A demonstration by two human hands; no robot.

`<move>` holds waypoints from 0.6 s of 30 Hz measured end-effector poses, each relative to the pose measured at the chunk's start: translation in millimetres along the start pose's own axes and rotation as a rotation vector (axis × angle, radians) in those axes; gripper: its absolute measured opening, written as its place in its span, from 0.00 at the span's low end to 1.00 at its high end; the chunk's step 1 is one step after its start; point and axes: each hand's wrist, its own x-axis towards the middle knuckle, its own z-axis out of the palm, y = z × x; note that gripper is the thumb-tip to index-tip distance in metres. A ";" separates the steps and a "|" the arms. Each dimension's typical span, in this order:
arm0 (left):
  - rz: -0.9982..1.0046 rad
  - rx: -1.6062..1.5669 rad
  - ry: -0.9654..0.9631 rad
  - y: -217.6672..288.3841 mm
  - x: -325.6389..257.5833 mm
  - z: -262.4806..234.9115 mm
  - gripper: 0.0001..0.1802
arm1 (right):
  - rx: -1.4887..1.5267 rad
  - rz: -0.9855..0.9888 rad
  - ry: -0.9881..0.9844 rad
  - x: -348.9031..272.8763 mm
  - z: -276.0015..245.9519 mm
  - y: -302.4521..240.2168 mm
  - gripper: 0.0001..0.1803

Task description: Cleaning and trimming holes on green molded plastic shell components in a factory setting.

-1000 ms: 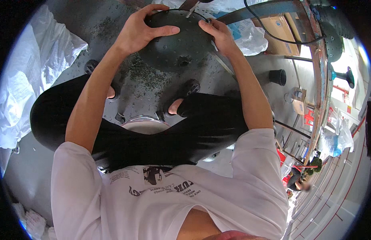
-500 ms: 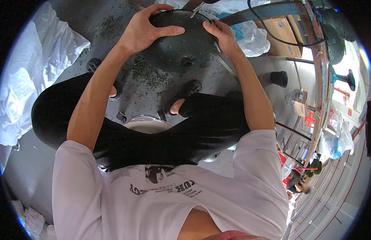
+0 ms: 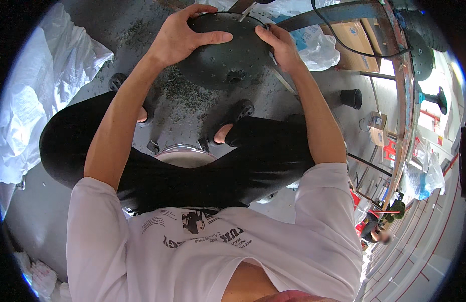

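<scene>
The person sat on a low round stool with a shiny metal rim point(image 3: 185, 153), legs in black trousers bent to either side, and held a dark round plastic disc with small holes and a central hub point(image 3: 225, 53) out in front, above the grey concrete floor point(image 3: 192, 116). The left hand point(image 3: 182, 38) lay spread over the disc's upper left edge, fingers point(image 3: 213, 36) stretched flat across its face and thumb curled round the rim, so it gripped the disc rather than closing into a fist. The right hand point(image 3: 278, 45) clasped the opposite edge, fingers wrapped over the rim near the top. The disc was tilted with its face toward the camera and hung between the two hands, well above the knees. A thin metal strip point(image 3: 283, 83) ran down from beneath the right hand, just beside the disc's right edge. Dark green granules point(image 3: 187, 93) lay scattered on the floor under and left of the disc. Crumpled white plastic sheeting point(image 3: 36, 100) lay at the left, well apart from the hands. Behind the disc were a white printed bag point(image 3: 318, 48) and a brown cardboard box point(image 3: 356, 43). A small black cylindrical cup point(image 3: 351, 98) stood on the floor to the right, near a blue metal frame point(image 3: 399, 75).
</scene>
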 end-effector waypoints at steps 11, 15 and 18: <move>-0.013 0.014 -0.007 5.0 3.2 -1.7 0.44 | 0.041 0.010 0.005 1.1 -0.8 6.7 0.30; -0.003 0.018 0.008 5.3 2.0 -3.9 0.44 | 0.069 0.040 -0.033 1.4 3.3 2.9 0.30; 0.010 0.085 0.029 3.9 2.6 -3.9 0.44 | 0.168 0.047 -0.007 1.9 6.6 2.3 0.30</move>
